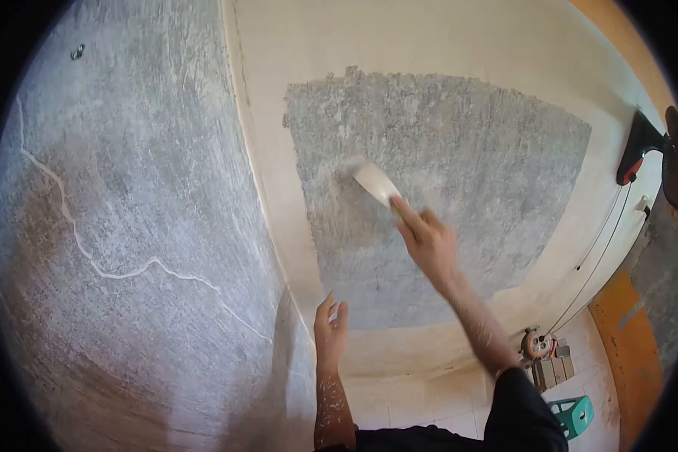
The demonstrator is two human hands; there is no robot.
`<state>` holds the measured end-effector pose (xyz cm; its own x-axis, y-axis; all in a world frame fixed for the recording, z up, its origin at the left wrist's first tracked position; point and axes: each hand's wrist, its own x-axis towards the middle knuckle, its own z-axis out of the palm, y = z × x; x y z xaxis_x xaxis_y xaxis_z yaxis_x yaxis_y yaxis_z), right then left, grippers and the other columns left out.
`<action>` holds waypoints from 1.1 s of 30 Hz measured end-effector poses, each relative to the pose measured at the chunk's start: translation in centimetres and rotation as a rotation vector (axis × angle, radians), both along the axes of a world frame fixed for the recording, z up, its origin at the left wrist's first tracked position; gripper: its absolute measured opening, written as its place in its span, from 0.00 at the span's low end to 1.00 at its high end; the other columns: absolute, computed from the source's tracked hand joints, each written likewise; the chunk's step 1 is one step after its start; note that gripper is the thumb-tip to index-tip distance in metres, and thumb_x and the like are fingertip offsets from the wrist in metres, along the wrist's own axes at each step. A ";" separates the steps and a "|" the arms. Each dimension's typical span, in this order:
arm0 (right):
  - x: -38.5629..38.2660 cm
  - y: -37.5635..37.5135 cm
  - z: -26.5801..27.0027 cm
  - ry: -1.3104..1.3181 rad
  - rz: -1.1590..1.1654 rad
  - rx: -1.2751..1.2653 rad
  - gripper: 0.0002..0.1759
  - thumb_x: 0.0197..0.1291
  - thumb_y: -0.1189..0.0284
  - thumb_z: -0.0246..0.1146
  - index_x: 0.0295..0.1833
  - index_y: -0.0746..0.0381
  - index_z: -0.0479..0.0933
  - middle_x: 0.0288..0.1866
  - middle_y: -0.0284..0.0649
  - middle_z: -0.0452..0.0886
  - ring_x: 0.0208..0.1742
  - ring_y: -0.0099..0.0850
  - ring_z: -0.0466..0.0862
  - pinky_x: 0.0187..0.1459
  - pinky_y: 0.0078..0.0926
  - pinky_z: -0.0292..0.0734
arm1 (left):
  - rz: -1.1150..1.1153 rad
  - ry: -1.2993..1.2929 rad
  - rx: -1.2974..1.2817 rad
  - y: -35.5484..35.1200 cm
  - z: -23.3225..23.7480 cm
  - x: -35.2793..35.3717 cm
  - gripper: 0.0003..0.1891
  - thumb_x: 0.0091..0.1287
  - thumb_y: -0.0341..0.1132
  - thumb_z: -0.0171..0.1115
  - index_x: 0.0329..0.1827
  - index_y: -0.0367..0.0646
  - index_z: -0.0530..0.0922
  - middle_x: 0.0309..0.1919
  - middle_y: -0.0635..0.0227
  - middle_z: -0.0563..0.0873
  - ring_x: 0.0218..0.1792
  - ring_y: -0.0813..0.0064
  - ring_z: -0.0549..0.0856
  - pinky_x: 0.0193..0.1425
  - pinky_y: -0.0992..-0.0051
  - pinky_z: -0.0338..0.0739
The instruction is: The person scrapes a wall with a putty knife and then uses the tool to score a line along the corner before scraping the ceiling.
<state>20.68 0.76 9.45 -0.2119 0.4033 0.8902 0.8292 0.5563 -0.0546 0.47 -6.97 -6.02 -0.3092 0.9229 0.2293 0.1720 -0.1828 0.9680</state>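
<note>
My right hand is closed around the handle of a scraper with a pale, wide blade. The blade's far end is blurred and meets the left part of a rough grey patch on the cream wall. Most of the handle is hidden in my fingers. Lower down, my left hand is raised beside the patch's bottom left corner, thumb and fingers apart, holding nothing. Whether its fingertips touch the wall cannot be made out. Pale flecks cover both forearms.
A grey, streaked wall with a pale jagged line meets the cream wall at a corner on the left. At right, a black-and-red object hangs above a cord reel. A green plastic stool stands on the tiled floor.
</note>
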 end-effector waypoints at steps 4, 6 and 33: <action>1.1 -2.2 -7.9 0.381 0.109 -0.193 0.32 0.62 0.66 0.64 0.72 0.49 0.66 0.31 0.44 0.80 0.25 0.38 0.80 0.27 0.34 0.74 | 0.053 0.106 -0.087 0.5 -1.3 -0.3 0.26 0.73 0.45 0.56 0.66 0.36 0.70 0.61 0.54 0.77 0.62 0.64 0.77 0.57 0.66 0.76; -0.1 -2.8 -10.0 0.431 0.143 -0.231 0.35 0.63 0.67 0.63 0.75 0.51 0.60 0.34 0.46 0.81 0.28 0.43 0.81 0.29 0.37 0.76 | -0.138 0.022 -0.098 0.8 -0.6 2.0 0.24 0.74 0.46 0.54 0.63 0.35 0.72 0.56 0.58 0.79 0.57 0.69 0.78 0.55 0.69 0.76; 9.5 2.8 -18.7 0.868 -0.247 -0.013 0.19 0.73 0.75 0.48 0.66 0.68 0.68 0.61 0.53 0.71 0.54 0.39 0.74 0.51 0.31 0.72 | 0.340 0.235 0.401 4.6 24.1 2.8 0.20 0.75 0.36 0.53 0.67 0.36 0.71 0.34 0.64 0.83 0.27 0.84 0.77 0.31 0.83 0.71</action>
<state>30.16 3.56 -9.25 0.6267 0.3591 0.6916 0.5889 0.3630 -0.7221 3.27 -2.39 18.11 -0.4718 0.6072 0.6394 0.4872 -0.4249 0.7630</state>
